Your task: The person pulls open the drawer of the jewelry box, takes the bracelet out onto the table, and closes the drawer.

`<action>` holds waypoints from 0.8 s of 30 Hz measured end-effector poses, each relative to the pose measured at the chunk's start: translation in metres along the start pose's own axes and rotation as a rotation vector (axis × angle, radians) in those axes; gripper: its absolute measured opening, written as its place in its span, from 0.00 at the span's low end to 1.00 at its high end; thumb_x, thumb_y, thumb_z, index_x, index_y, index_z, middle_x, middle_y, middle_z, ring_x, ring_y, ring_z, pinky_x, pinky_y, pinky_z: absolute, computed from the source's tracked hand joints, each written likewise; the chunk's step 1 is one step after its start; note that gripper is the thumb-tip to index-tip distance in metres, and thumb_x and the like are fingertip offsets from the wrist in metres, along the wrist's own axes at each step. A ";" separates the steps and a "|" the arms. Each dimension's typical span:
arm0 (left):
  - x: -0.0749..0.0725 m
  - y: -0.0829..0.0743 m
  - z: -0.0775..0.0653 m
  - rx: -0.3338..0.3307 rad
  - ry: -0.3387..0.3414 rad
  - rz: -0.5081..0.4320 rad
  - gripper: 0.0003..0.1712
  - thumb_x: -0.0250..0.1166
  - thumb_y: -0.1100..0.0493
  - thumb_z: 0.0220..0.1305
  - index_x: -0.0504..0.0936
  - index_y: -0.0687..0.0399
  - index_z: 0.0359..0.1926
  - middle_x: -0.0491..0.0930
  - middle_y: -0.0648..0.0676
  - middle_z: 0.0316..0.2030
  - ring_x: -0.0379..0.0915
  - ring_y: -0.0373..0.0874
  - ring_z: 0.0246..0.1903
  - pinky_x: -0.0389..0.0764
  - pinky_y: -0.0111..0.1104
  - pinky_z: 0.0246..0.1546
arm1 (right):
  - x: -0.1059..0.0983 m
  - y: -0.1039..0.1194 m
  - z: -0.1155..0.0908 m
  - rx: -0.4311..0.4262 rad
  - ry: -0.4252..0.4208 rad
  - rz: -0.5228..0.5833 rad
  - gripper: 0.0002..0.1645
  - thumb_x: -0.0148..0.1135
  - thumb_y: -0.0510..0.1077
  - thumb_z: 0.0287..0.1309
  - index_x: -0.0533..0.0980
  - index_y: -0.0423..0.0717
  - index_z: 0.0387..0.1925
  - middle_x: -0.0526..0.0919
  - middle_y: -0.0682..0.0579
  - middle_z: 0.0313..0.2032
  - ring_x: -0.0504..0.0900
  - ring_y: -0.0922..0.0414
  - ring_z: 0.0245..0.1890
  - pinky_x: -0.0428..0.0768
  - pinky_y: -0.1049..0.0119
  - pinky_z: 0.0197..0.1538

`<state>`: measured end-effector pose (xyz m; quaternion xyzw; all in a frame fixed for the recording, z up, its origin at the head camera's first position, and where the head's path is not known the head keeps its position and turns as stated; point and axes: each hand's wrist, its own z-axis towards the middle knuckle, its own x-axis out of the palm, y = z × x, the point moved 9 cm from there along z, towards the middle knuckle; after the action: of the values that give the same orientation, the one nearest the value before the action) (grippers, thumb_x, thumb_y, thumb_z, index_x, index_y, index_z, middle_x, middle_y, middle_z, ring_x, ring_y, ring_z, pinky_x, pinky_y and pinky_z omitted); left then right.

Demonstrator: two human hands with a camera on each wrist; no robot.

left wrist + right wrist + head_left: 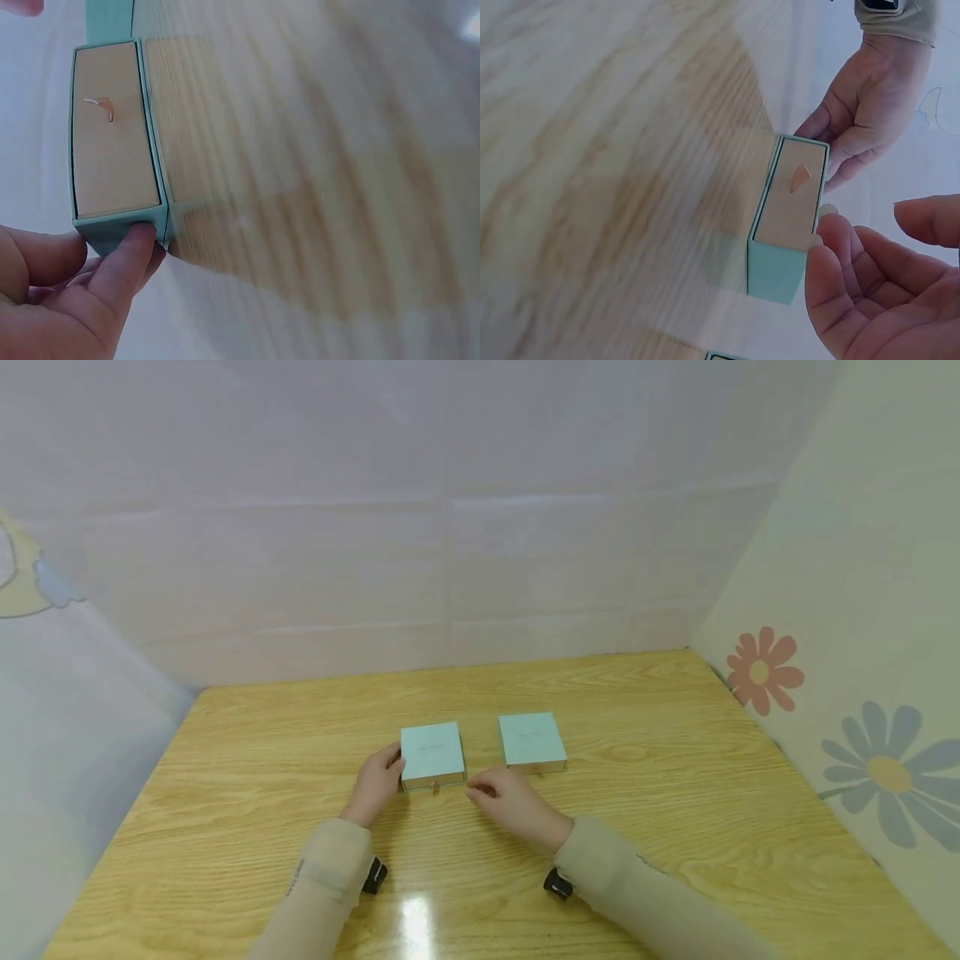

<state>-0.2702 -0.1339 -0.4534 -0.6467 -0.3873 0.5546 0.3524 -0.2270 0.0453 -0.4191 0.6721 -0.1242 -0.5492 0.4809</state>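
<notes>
While the left hand is bracing the left box, relaxed fingers touching its left side, the right hand is hovering by its near-right corner, empty, thumb and bent fingers parted. Likely steadying; next move is probably needing a pinch on the tab.

A small, screened-off tabletop corner is shown, though whether it is set in a home, a studio or an office cannot be told. A wood-grained table is enclosed at the back by a pale, creased sheet and at the sides by a left hanging and a right hanging. The right one is printed with a red flower and a blue-grey flower, while the left one is decorated with a pale yellow shape, so a makeshift, booth-like space is suggested.
</notes>
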 end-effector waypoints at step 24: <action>-0.003 -0.002 0.000 -0.076 0.028 -0.023 0.28 0.50 0.68 0.73 0.56 0.79 0.68 0.59 0.75 0.66 0.55 0.65 0.67 0.64 0.50 0.63 | 0.028 -0.014 0.019 0.146 0.069 0.268 0.19 0.52 0.35 0.69 0.76 0.28 0.23 0.77 0.40 0.20 0.71 0.57 0.18 0.71 0.69 0.23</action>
<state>-0.2706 -0.1355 -0.4499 -0.6628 -0.4108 0.5261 0.3393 -0.2384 0.0228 -0.4460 0.7012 -0.2359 -0.4461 0.5036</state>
